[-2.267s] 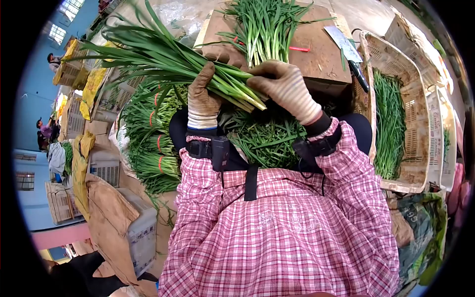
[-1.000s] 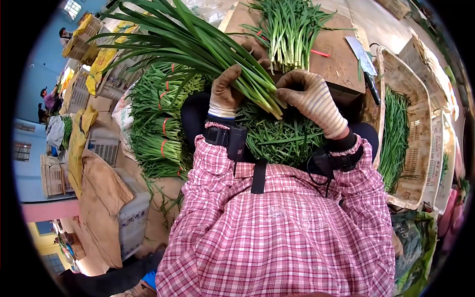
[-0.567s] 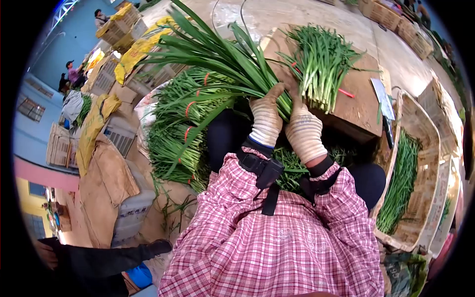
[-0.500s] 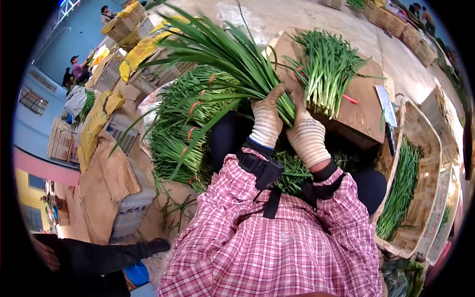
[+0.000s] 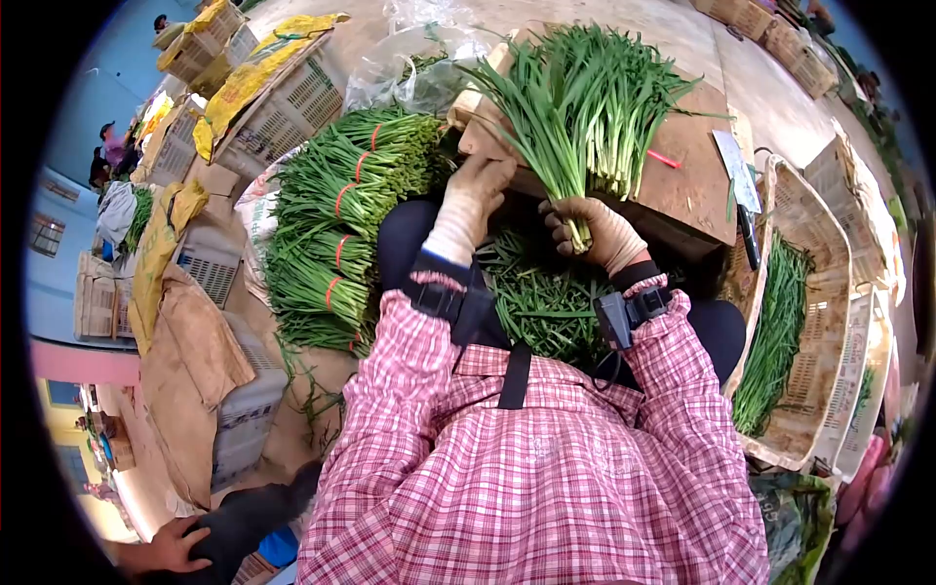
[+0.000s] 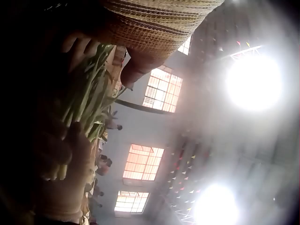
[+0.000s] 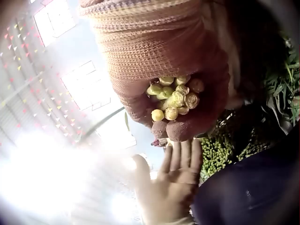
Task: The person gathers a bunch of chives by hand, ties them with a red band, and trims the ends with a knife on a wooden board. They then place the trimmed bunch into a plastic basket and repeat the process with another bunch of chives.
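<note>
My gloved right hand (image 5: 595,232) grips a bunch of garlic chives (image 5: 548,161) around its stems, leaves fanned toward the back. In the right wrist view its pale cut ends (image 7: 176,98) poke out from the curled glove fingers. The bunch overlaps a heap of chives (image 5: 624,97) on the brown board (image 5: 697,200) in the head view. My gloved left hand (image 5: 478,190) is off the bunch, just to its left; the right wrist view shows that palm (image 7: 176,185) with fingers straight. Dark shadow covers much of the left wrist view.
Banded chive bundles (image 5: 331,244) are stacked at my left. A cleaver (image 5: 738,185) and a red band (image 5: 664,158) lie on the board. At right stands a crate (image 5: 838,322) of chives. Leaf trimmings (image 5: 546,307) fill the space between my knees. Another person's hand (image 5: 171,548) shows at lower left.
Both hands held the bunch slanting left; now the left hand has let go and the right alone holds it, turned leaves-back against the heap on the board.
</note>
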The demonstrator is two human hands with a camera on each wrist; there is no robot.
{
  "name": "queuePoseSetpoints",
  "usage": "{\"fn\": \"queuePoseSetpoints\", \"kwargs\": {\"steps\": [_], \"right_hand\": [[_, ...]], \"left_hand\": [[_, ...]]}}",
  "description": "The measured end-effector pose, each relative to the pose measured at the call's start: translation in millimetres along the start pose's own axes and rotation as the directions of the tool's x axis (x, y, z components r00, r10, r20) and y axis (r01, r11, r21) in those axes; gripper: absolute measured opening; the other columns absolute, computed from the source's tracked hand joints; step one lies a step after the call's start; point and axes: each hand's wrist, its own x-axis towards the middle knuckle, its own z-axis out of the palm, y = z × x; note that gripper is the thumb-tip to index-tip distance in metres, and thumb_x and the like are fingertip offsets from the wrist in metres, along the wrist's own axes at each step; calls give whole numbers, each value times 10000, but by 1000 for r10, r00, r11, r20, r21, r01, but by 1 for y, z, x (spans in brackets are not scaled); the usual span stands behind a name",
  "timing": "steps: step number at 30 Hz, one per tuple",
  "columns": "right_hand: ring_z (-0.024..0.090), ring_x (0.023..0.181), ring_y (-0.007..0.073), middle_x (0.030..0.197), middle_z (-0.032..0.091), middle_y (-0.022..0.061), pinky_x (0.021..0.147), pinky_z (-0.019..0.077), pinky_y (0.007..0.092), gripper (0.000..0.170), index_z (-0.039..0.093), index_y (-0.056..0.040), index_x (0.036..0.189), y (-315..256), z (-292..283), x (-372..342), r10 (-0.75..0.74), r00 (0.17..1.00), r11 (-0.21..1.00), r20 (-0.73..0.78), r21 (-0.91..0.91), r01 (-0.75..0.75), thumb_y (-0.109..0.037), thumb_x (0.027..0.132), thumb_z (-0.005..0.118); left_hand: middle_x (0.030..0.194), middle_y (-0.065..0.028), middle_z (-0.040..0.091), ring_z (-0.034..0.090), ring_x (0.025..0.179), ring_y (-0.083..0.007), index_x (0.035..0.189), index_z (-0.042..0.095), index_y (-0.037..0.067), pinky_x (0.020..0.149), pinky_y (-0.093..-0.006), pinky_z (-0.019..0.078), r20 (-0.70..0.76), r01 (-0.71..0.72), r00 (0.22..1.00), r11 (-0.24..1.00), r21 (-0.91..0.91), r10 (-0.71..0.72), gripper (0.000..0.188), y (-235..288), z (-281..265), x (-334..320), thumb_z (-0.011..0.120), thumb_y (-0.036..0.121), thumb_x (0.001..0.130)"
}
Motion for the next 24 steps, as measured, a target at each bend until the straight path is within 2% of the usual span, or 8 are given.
{"fn": "queuePoseSetpoints", "kwargs": {"steps": [1,6,9,14,17,19,21,24], "right_hand": [[531,586,109,760,569,40,496,427,249,245,580,11,1038,1,0,-3,-12,999,999,32,33,11,-167,870,569],[443,531,85,744,515,17,443,359,212,312,501,3,1117,6,11,-32,39,966,986,257,144,-78,-201,886,544],[459,521,111,719,538,44,429,361,223,290,519,-9,1049,16,15,-51,100,970,972,224,184,-143,-231,867,560],[561,557,185,790,610,97,456,450,273,391,536,27,1085,28,-1,-65,1,951,996,309,80,-27,-310,887,557],[657,762,210,939,660,141,617,545,296,560,555,30,1151,14,17,-101,-60,996,903,-60,-428,29,-473,906,539],[644,827,176,979,658,139,683,533,280,534,565,23,1154,11,-10,-105,-307,938,653,-162,-752,84,-444,894,577],[613,899,176,1006,653,113,809,480,297,494,560,24,1174,6,-2,-103,-525,834,465,-170,-878,114,-342,853,642],[602,893,148,960,651,89,804,474,288,457,572,41,1107,8,30,-91,-432,895,556,-114,-814,165,-296,819,684]], "left_hand": [[1258,-82,537,512,1118,-247,1375,353,52,969,-422,366,-29,19,999,996,-88,-22,670,-16,4,-7,685,279,839],[1177,-92,585,557,1035,-256,1261,486,63,910,-416,452,583,395,812,763,-511,-31,665,-61,28,0,652,518,807],[1245,-177,552,543,1150,-288,1346,408,-15,981,-409,459,607,289,791,829,-479,75,733,-51,48,0,646,458,839],[1080,-144,628,638,962,-278,1279,477,-20,852,-414,534,515,231,857,880,-415,18,539,-49,67,-12,671,215,835],[1033,-130,641,656,890,-280,1223,518,-9,795,-414,550,423,192,906,882,-430,9,456,-49,71,-14,666,136,816],[992,-117,654,664,837,-280,1172,545,-5,756,-402,557,393,137,919,928,-347,11,389,-49,69,-9,659,93,813],[938,-101,660,663,774,-265,1130,566,-5,735,-387,556,362,109,932,931,-349,27,333,-47,74,-9,651,75,818],[912,-81,651,645,764,-224,1114,557,-19,717,-372,548,309,-67,940,968,-243,143,350,-39,82,-5,684,114,816]]}}
